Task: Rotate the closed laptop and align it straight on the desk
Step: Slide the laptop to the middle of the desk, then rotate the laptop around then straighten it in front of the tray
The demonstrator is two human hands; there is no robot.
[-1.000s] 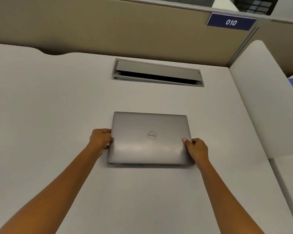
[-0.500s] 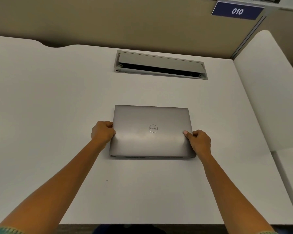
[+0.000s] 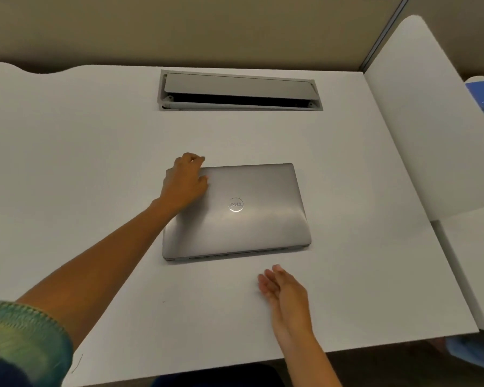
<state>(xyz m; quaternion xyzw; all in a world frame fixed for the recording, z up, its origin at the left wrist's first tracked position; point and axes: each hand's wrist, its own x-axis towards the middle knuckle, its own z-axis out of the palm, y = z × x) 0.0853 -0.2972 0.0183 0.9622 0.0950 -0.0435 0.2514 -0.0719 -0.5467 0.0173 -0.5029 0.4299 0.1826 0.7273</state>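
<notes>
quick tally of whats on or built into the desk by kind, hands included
Laptops: 1, the closed silver laptop
Cable hatches: 1, the cable hatch set into the desk
Hands: 2, left hand on the laptop lid, right hand off it
Total: 4

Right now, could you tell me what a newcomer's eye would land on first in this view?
Probably the closed silver laptop, lying flat mid-desk with its round logo facing up. The left hand rests on its far left corner, while the right hand hovers open just short of its near edge, touching nothing. Behind them, a cable hatch is set into the white desk.
</notes>
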